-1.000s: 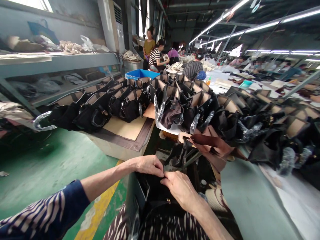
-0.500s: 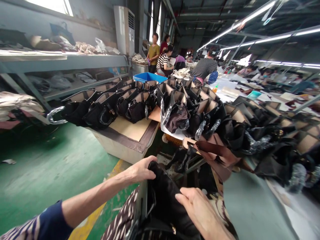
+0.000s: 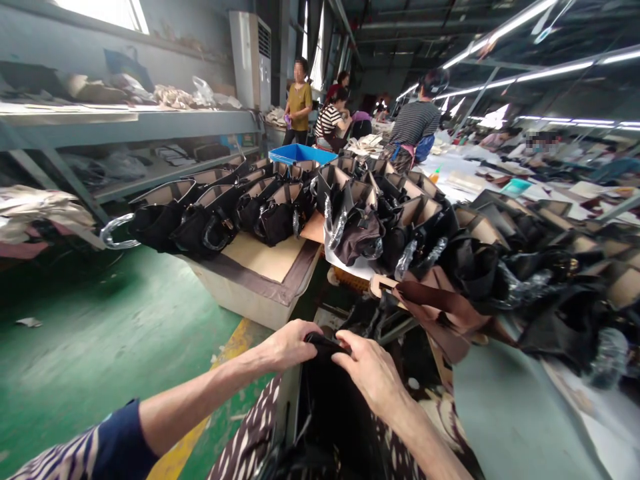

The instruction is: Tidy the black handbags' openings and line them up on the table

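A black bag (image 3: 334,400) stands upright between my knees, its dark lining turned toward me. My left hand (image 3: 291,343) is closed on the far left part of its top edge, thumb over the cloth. Close beside it, my right hand (image 3: 369,367) pinches the same edge with thumb and fingers. The edge bunches up between the two hands. The bag's lower part lies in shadow, so its details are hard to make out.
Rows of black bags (image 3: 280,210) with plastic-wrapped handles fill the tables ahead. Brown material (image 3: 440,307) hangs off the table at right. A blue bin (image 3: 303,155) stands behind the bags. Several people work farther back. A grey shelf (image 3: 150,130) runs along the left wall.
My right hand has moved forward and left along the bag's edge, up beside my left hand. Farther back, a person in a striped top has straightened up.
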A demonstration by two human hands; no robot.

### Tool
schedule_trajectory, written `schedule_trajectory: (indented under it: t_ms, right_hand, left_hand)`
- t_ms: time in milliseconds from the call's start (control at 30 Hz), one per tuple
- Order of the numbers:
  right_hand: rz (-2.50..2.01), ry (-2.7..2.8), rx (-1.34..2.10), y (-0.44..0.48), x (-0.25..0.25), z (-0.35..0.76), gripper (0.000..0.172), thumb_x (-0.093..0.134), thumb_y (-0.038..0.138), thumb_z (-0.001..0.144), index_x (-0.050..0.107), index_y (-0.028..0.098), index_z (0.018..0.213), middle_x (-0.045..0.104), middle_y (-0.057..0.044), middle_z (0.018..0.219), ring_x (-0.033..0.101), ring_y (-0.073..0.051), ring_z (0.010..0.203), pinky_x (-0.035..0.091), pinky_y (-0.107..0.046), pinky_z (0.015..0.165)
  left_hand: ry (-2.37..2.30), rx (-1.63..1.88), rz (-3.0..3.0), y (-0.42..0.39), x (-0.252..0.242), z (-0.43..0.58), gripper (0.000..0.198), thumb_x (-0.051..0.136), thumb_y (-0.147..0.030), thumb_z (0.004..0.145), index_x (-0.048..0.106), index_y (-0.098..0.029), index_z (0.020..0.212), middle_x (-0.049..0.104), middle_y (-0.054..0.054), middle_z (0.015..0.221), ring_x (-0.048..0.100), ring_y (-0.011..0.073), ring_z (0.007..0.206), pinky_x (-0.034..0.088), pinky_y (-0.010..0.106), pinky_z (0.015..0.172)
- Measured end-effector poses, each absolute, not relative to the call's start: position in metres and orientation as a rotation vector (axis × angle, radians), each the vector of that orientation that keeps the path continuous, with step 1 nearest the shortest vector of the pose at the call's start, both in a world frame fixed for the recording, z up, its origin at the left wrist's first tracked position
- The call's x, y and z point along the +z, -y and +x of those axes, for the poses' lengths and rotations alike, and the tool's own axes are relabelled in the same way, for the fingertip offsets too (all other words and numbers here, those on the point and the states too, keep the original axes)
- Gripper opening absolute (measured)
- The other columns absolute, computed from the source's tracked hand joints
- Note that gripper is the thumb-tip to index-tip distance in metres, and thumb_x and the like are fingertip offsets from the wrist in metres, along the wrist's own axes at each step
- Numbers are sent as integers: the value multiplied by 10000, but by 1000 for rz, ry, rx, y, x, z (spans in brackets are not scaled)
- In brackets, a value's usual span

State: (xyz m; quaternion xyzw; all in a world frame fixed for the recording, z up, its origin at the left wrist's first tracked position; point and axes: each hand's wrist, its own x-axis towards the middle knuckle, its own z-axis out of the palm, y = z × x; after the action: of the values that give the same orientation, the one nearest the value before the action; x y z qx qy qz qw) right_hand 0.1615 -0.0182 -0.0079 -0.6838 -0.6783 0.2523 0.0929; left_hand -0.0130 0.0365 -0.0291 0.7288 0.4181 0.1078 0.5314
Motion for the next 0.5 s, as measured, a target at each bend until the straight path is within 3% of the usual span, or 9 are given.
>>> schedule_trajectory:
  t_ms: [167,367,500]
  right_hand:
    - [-1886,2069,828,7,-18,160,173,503,308,792,654,302,875,669,15,798,573,-158,813,354,-239,686]
    - [-1956,2069,621,10,-22,158,202,456,294,821,655,265,816,647,-12,741,576,-163,758,347,-241,650]
    - [-1977,2094,598,9,-17,162,221,446,305,829,655,253,782,650,-13,732,580,-158,735,341,-238,640]
  left_hand:
    - [-1073,189,1851,-39,-25,-11,291,432,-155,618,624,-135,835,560,-1,657,491,127,596,310,200,495]
    - [-1271,102,2232,-43,-12,-1,349,438,-126,606,673,-171,860,649,82,766,583,224,762,389,266,610]
    - [-1281,122,2286,-47,-9,6,334,444,-150,644,685,-192,871,654,71,777,582,207,789,404,257,649]
